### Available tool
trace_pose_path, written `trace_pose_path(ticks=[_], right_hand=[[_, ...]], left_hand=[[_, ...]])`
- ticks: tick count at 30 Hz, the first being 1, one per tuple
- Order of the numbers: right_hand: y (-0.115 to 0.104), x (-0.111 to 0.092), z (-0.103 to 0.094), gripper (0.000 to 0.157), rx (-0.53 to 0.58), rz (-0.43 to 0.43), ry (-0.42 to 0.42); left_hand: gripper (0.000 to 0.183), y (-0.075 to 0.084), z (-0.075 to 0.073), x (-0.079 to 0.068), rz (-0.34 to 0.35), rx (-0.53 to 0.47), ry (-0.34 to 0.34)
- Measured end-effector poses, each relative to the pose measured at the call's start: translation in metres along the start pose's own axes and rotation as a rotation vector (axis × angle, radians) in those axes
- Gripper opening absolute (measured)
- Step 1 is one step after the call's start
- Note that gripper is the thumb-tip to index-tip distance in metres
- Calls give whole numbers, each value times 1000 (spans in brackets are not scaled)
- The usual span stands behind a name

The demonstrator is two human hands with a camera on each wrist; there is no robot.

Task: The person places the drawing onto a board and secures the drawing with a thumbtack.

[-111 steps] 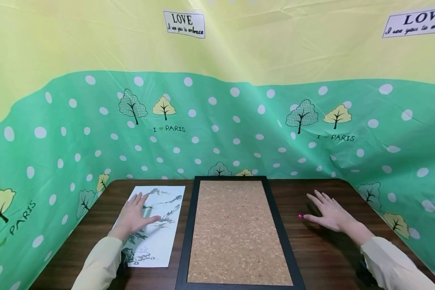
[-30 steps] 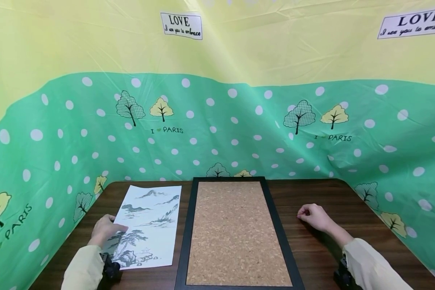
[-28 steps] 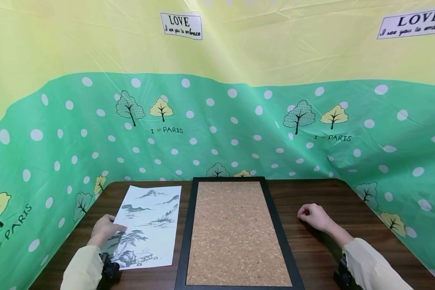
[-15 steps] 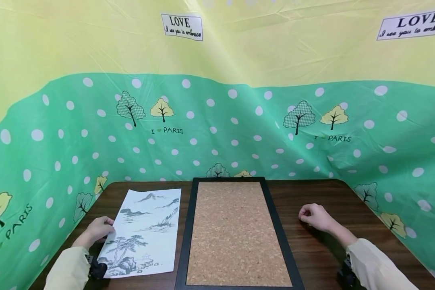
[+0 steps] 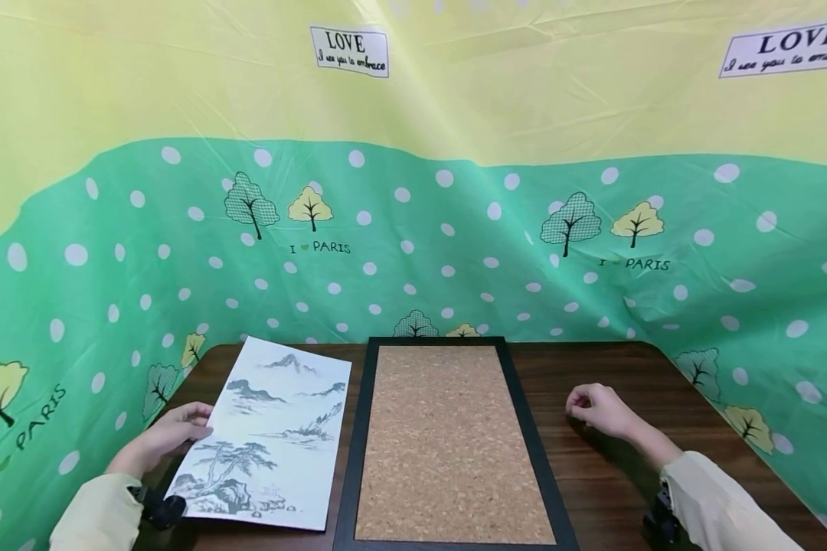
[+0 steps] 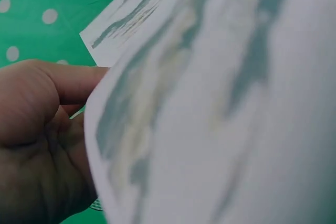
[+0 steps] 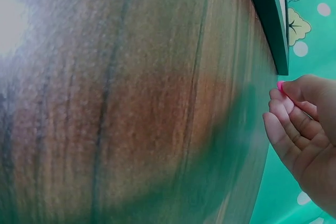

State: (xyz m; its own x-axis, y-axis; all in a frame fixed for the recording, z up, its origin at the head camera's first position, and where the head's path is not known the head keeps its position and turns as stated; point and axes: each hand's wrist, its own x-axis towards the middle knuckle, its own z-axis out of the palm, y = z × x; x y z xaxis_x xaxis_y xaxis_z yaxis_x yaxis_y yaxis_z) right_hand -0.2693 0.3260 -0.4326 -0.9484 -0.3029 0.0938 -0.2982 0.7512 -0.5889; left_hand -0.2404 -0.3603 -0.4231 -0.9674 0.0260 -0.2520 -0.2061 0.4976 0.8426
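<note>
My left hand (image 5: pixel 168 436) pinches the left edge of a white sheet of paper (image 5: pixel 296 467) printed with an ink landscape of mountains, pines and rocks. The sheet is raised and tilted, its far left corner highest. In the left wrist view the paper (image 6: pixel 210 103) bends near the thumb and covers most of the picture. Right of the board, my right hand (image 5: pixel 603 413) is low over the table, fingers curled in. The right wrist view shows its thumb and fingertip pinching a small pink pushpin (image 7: pixel 280 86), mostly hidden by the fingers.
A cork board (image 5: pixel 455 444) in a black frame (image 5: pixel 532 428) lies mid-table, just right of the paper. The dark wooden table (image 5: pixel 544 375) reaches a green and yellow printed cloth (image 5: pixel 413 229) hung behind and at both sides. Each wrist carries a black camera (image 5: pixel 165 511).
My left hand has gone from lying on the paper to gripping its left edge, lifting and tilting it. The right hand, first spread beside the pink pushpin, now pinches it.
</note>
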Motion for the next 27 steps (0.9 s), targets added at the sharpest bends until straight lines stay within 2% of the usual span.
trace_pose_path(ticks=[7,12,18,27], right_hand=[[0,3,0,7,-16,-34,8],[-2,4,1,7,-31,-74,13],[-5,7,1,7,-62,-85,28],[-10,11,2,6,-34,-78,15]], left_hand=[[36,8,-9,-3,63,-63,-40],[39,15,-6,-3,80,-93,-63],[40,28,11,2,68,-115,-60],[35,48,46,15,15,-106,-19]])
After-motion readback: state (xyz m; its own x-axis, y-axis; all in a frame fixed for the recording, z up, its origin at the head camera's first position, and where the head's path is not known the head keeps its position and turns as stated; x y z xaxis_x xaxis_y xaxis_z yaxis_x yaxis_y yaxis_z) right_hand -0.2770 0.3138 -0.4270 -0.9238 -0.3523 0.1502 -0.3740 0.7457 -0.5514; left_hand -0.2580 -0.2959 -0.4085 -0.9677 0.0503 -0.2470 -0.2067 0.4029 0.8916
